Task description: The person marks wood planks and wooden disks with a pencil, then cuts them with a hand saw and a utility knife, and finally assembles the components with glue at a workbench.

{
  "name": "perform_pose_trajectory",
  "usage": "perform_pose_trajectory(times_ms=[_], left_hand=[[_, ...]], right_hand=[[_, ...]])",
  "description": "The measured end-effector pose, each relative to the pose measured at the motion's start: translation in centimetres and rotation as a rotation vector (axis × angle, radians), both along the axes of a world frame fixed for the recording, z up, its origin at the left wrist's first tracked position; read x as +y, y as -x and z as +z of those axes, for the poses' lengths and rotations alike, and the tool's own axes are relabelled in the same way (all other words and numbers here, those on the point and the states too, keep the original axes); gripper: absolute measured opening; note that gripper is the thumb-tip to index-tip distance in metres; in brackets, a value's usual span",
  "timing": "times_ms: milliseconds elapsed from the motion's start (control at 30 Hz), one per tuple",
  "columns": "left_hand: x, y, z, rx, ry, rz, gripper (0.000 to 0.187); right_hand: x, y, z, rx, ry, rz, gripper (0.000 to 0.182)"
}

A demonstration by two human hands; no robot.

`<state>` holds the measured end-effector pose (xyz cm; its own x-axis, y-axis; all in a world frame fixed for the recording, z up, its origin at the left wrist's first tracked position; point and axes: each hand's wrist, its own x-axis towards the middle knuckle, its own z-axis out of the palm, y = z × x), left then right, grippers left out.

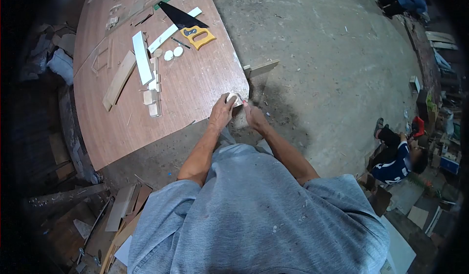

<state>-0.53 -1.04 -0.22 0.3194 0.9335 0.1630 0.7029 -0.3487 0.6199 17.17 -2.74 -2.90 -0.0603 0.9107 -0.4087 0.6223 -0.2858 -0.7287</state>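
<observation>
At the near right corner of the wooden table (185, 98), my left hand (222, 111) grips a small round pale piece (231, 98) between thumb and fingers. My right hand (255, 117) is closed on a small tool (243, 101), whose thin end meets the piece; its exact kind is too small to tell. Two white discs (174, 53) lie farther up the table. A saw with a yellow handle (198, 36) rests across a white strip (168, 34), beside a dark pencil-like stick (181, 43).
White and wooden boards (142, 58) and small blocks (151, 100) lie on the table's left part. A plank (264, 68) juts out past its right edge. One person (395, 159) sits at the right, another (408, 1) is at the upper right. Scrap wood lies lower left.
</observation>
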Motion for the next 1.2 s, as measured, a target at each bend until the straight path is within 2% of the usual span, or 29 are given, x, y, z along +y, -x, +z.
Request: perform_pose_trajectory(times_ms=[67, 133, 167, 233, 333, 500, 667, 733, 900, 967, 1033, 1200], left_hand=[[0.5, 0.0, 0.4, -0.086, 0.007, 0.043, 0.035], [0.5, 0.1, 0.6, -0.124, 0.071, 0.071, 0.036], [0.5, 0.1, 0.7, -0.164, 0.138, 0.1, 0.037], [0.3, 0.1, 0.6, -0.176, 0.156, 0.11, 0.039], [0.4, 0.0, 1.0, -0.19, 0.199, 0.134, 0.039], [0.5, -0.1, 1.6, -0.183, 0.245, 0.132, 0.04], [0.7, 0.3, 1.0, -0.191, 0.104, 0.047, 0.039], [0.8, 0.5, 1.1, -0.189, 0.134, 0.049, 0.039], [1.4, 0.8, 1.0, -0.129, 0.104, 0.018, 0.041], [1.7, 0.7, 1.4, -0.126, 0.194, 0.058, 0.04], [1.4, 0.4, 1.3, -0.15, 0.208, 0.107, 0.04], [0.8, -0.4, 0.8, -0.164, 0.212, 0.215, 0.04]], right_hand=[[1.0, -0.7, 2.2, 0.074, 0.082, 0.01, 0.071], [1.0, -0.7, 3.0, 0.316, 0.431, -0.342, 0.07], [1.0, -0.8, 3.1, 0.318, 0.429, -0.336, 0.07], [0.7, -1.1, 1.7, 0.19, 0.085, -0.099, 0.068], [-0.1, -0.6, -0.1, 0.134, -0.034, -0.068, 0.065], [-0.9, -0.2, -0.4, 0.109, -0.013, -0.039, 0.063], [-0.8, 0.2, 0.1, 0.107, 0.062, -0.012, 0.063], [-0.9, 0.3, -0.1, 0.062, -0.071, 0.079, 0.071], [-0.8, 1.5, 1.6, -0.079, 0.072, 0.046, 0.068], [-0.2, 1.4, 1.9, -0.135, 0.075, 0.012, 0.068], [-0.1, 1.5, 1.4, 0.082, 0.041, -0.073, 0.068], [-0.5, -0.3, 2.2, 0.149, 0.074, -0.08, 0.067]])
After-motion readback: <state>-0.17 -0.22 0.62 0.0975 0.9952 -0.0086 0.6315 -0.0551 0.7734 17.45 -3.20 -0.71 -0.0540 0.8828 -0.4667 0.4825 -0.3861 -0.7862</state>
